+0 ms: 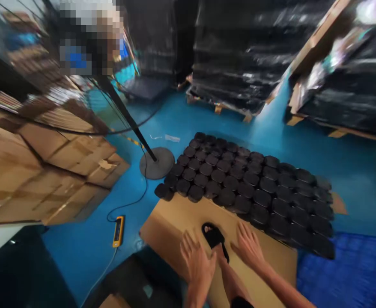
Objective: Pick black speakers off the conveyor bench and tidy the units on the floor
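left hand (197, 259): flat on the cardboard sheet (171, 222), fingers spread, grip holding nothing
right hand (248, 246): same deal, open, palm down
black sandal (214, 236): on a foot between both hands
black pads (252, 188): rows on the blue floor (201, 115) just beyond

Left hand (197, 259): open, palm down, fingers spread and pointing toward 12 o'clock; forearm runs back toward 6 o'clock.
Right hand (248, 247): open, palm down, fingers fanned toward 11 o'clock; forearm trails off toward 4 o'clock.
Spacing: hands side by side, apart.
Grasp: neither hand grips anything.
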Demonstrator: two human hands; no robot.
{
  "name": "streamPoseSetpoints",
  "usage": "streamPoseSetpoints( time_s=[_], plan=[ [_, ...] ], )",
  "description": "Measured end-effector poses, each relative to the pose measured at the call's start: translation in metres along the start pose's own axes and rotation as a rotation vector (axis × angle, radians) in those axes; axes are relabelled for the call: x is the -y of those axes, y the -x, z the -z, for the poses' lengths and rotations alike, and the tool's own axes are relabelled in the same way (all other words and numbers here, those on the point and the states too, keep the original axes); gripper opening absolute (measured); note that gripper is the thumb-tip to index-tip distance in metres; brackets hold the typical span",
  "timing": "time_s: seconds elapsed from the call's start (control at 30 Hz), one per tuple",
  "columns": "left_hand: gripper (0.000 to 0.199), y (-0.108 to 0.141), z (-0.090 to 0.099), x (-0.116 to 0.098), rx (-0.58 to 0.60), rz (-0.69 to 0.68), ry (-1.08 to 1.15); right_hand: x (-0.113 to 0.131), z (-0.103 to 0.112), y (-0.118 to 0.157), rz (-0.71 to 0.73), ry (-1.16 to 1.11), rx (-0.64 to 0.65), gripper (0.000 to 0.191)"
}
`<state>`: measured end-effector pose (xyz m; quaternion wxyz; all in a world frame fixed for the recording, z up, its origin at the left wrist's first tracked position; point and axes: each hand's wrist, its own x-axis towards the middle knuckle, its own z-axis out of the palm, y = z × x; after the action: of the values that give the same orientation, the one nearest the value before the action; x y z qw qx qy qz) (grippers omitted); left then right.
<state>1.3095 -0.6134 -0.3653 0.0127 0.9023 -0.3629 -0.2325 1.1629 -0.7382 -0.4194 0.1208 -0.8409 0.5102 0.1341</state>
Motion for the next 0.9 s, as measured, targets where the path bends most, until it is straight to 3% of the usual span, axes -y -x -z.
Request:
streamPoseSetpoints(
  time_s=[0.07,0.17,0.23,0.3,0.37,0.47,0.53,0.67,0.73,0.8,0.9],
  plan=[
    [0.087,-0.084,-0.025,-0.029,0.023,-0.064,-0.024,0.004,-0.015,-0.093,0.114,0.115,0.005,0.059],
    [0.099,-0.197,-0.072,-0.053,0.011,-0.096,-0.057,0.022,-0.047,-0.213,0.144,0.225,-0.016,0.076],
    [0.100,-0.249,-0.100,-0.057,0.005,-0.146,-0.084,0.031,-0.069,-0.256,0.106,0.269,-0.014,0.082],
    [0.093,-0.277,-0.119,-0.055,0.021,-0.233,-0.102,0.035,-0.088,-0.267,0.075,0.298,-0.012,0.082],
    [0.076,-0.286,-0.132,-0.050,0.044,-0.315,-0.104,0.035,-0.099,-0.259,0.120,0.309,0.007,0.073],
    [0.045,-0.281,-0.141,-0.043,0.062,-0.354,-0.082,0.030,-0.102,-0.246,0.240,0.312,0.071,0.051],
    [0.039,-0.273,-0.145,-0.040,0.069,-0.346,-0.056,0.029,-0.097,-0.249,0.255,0.328,0.094,0.048],
    [0.058,-0.253,-0.156,-0.034,0.044,-0.270,0.011,0.033,-0.080,-0.264,0.195,0.382,0.075,0.069],
    [0.057,-0.238,-0.163,-0.028,0.029,-0.179,0.051,0.033,-0.077,-0.268,0.154,0.410,0.061,0.087],
    [0.048,-0.222,-0.170,-0.018,0.030,-0.076,0.104,0.029,-0.080,-0.270,0.139,0.441,0.057,0.103],
    [0.047,-0.195,-0.175,-0.003,0.046,0.049,0.214,0.018,-0.097,-0.269,0.160,0.458,-0.011,0.100]
  ],
)
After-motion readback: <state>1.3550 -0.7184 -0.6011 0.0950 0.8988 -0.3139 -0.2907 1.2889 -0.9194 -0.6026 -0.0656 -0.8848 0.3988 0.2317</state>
